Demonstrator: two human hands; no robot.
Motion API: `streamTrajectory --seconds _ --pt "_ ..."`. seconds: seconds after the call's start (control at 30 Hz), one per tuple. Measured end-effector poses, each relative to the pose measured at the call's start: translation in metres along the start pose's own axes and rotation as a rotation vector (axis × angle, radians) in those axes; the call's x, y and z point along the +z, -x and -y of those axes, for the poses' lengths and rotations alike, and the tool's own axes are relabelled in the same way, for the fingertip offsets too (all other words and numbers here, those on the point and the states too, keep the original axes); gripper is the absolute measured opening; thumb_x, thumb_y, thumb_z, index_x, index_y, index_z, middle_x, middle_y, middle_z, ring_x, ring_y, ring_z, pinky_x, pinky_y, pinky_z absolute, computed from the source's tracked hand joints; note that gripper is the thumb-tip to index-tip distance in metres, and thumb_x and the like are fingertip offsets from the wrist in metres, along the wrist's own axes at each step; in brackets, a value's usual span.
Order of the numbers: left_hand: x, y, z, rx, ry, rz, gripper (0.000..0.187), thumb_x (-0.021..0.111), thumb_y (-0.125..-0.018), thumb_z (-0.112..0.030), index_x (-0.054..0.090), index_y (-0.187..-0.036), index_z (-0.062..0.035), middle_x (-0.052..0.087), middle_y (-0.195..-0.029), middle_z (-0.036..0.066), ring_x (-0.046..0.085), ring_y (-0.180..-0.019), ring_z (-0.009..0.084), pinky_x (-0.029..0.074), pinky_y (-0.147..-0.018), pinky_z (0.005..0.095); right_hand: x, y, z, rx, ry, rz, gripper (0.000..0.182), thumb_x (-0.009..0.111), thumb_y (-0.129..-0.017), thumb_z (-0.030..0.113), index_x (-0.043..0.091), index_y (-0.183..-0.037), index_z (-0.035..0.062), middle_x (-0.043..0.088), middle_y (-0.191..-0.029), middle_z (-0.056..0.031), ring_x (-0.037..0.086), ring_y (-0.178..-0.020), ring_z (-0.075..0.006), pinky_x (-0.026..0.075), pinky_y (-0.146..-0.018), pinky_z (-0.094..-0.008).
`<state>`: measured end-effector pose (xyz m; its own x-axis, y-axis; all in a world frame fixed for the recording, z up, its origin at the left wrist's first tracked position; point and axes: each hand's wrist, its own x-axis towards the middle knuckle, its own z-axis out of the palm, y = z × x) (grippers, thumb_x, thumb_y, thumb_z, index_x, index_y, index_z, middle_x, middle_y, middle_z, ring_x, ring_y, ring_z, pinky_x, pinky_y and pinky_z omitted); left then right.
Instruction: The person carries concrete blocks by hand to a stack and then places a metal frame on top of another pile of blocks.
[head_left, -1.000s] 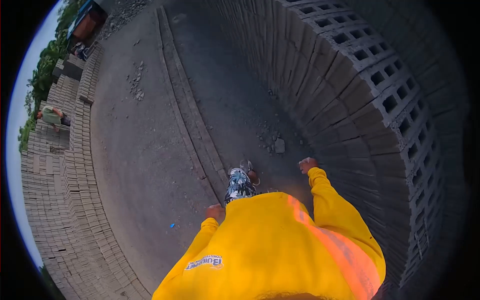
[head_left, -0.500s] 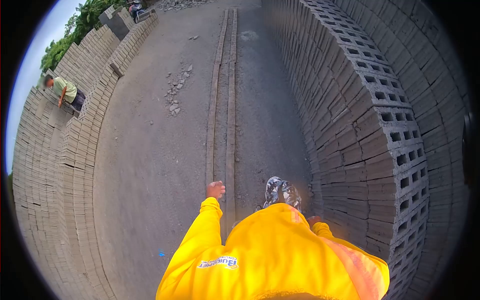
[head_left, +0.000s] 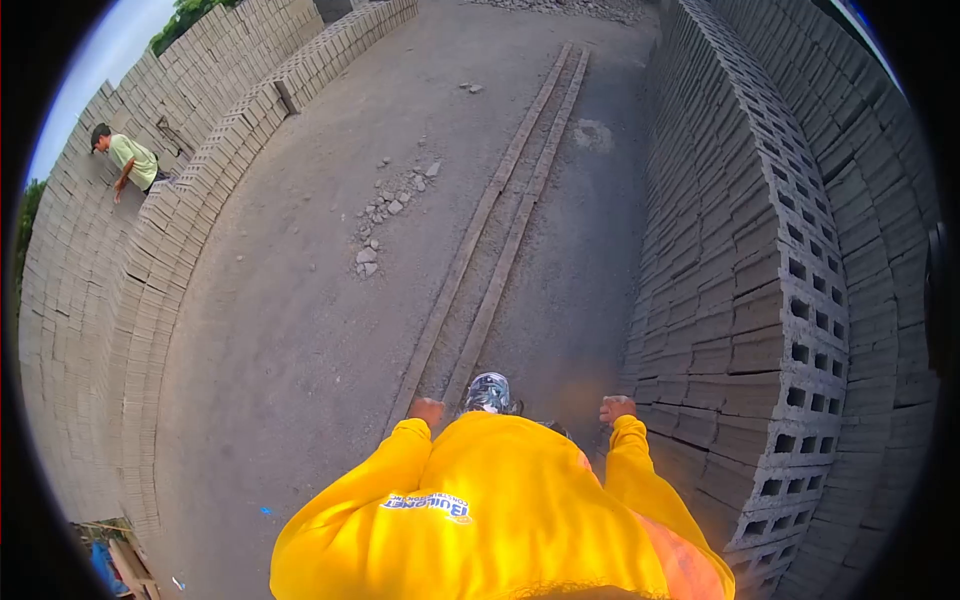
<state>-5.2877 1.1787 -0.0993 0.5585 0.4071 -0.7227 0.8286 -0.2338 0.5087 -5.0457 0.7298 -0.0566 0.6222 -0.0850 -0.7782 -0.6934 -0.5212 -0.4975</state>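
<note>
Two block stacks (head_left: 760, 300), open ground (head_left: 300, 320) between

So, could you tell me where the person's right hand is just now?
In the head view the right hand hangs empty at the person's right side, close to the stacked block wall, apart from it.

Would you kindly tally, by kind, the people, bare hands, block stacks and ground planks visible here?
People: 2, the wearer in yellow and a co-worker
Bare hands: 2, left hand, right hand
Block stacks: 2, left stack, right stack
Planks: 2
Total: 8
</note>
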Motion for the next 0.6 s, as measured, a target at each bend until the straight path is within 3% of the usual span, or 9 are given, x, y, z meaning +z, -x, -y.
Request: streamTrajectory --seconds 0.03,0.1,0.17,0.27,0.43,0.47,0.5,0.57,0.6 --pt "0.003 -0.009 -0.013 0.079 0.103 -0.063 0.039 0.059 -0.087 -0.034 0.067 -0.100 0.0022 0.070 -0.095 0.017 0.069 -0.083 0.0261 0.053 -0.070 0.0375 -0.008 -0.031 0.063 -0.124 -0.105 -0.016 0.029 0.063 -0.087 0.021 0.062 -0.108 0.0014 0.068 -0.085 -0.0106 0.065 -0.066 -0.0173 0.050 -0.054 -0.0263" --pt "0.011 -0.063 -0.015 0.453 -0.883 -0.017 0.034 0.051 -0.086 -0.036 0.069 -0.103 -0.0131 0.069 -0.100 0.012 0.068 -0.088 0.0315 0.054 -0.077 0.0436 -0.026 -0.085 0.186 -0.299 -0.080 -0.023 0.033 0.063 -0.087 0.021 0.062 -0.110 -0.0016 0.069 -0.088 -0.0120 0.066 -0.069 -0.0176 0.054 -0.061 -0.0277" --pt "0.006 -0.090 -0.065 0.283 -0.797 0.161 0.034 0.052 -0.086 -0.036 0.069 -0.103 -0.0122 0.069 -0.101 0.013 0.068 -0.090 0.0308 0.054 -0.078 0.0425 -0.047 -0.140 0.291 -0.414 0.072 -0.061 0.031 0.062 -0.088 0.021 0.062 -0.109 -0.0020 0.069 -0.090 -0.0116 0.067 -0.070 -0.0180 0.055 -0.066 -0.0284" --pt "-0.008 -0.164 -0.145 0.145 -0.731 0.253 0.034 0.054 -0.086 -0.036 0.069 -0.103 -0.0108 0.069 -0.102 0.015 0.068 -0.093 0.0297 0.054 -0.078 0.0409 -0.076 -0.220 0.411 -0.395 0.083 -0.059 0.031 0.058 -0.092 0.022 0.061 -0.113 -0.0010 0.068 -0.099 -0.0125 0.067 -0.084 -0.0198 0.054 -0.076 -0.0290" --pt "-0.043 -0.350 -0.352 0.328 -0.999 0.300 0.034 0.056 -0.086 -0.035 0.069 -0.102 -0.0085 0.068 -0.105 0.017 0.067 -0.098 0.0279 0.053 -0.080 0.0382 -0.117 -0.309 0.493 -0.160 0.051 -0.070 0.031 0.061 -0.090 0.022 0.062 -0.111 0.0001 0.069 -0.095 -0.0123 0.068 -0.078 -0.0186 0.055 -0.071 -0.0295" --pt "-0.052 -0.392 -0.416 0.297 -1.188 0.192 0.030 0.062 -0.083 -0.034 0.068 -0.098 -0.0081 0.069 -0.101 0.016 0.068 -0.094 0.0292 0.054 -0.075 0.0383 -0.130 -0.337 0.488 -0.082 0.089 0.029 0.030 0.063 -0.088 0.022 0.064 -0.108 0.0002 0.069 -0.090 -0.0121 0.067 -0.073 -0.0190 0.055 -0.068 -0.0300" --pt "-0.068 -0.441 -0.480 0.433 -1.167 0.205 0.028 0.062 -0.085 -0.030 0.068 -0.099 -0.0068 0.071 -0.094 0.014 0.069 -0.082 0.0270 0.053 -0.067 0.0372 -0.137 -0.356 0.479 -0.046 0.057 0.055 0.029 0.064 -0.087 0.021 0.063 -0.107 -0.0008 0.068 -0.088 -0.0132 0.067 -0.073 -0.0215 0.056 -0.065 -0.0332" --pt "-0.095 -0.499 -0.632 -0.058 0.183 0.021 0.029 0.055 -0.089 -0.028 0.066 -0.101 -0.0040 0.069 -0.084 0.007 0.064 -0.069 0.0172 0.051 -0.059 0.0331 -0.153 -0.390 0.465 0.029 -0.004 0.103 0.028 0.065 -0.084 0.018 0.062 -0.104 -0.0027 0.067 -0.085 -0.0156 0.067 -0.073 -0.0265 0.057 -0.061 -0.0395" --pt "-0.114 -0.497 -0.725 0.053 0.301 -0.066 0.026 0.059 -0.086 -0.024 0.068 -0.093 -0.0011 0.068 -0.076 0.008 0.064 -0.064 0.0166 0.051 -0.060 0.0326 -0.160 -0.405 0.466 0.065 -0.023 0.119 0.029 0.065 -0.084 0.018 0.063 -0.104 -0.0026 0.067 -0.085 -0.0156 0.067 -0.073 -0.0267 0.056 -0.061 -0.0395"
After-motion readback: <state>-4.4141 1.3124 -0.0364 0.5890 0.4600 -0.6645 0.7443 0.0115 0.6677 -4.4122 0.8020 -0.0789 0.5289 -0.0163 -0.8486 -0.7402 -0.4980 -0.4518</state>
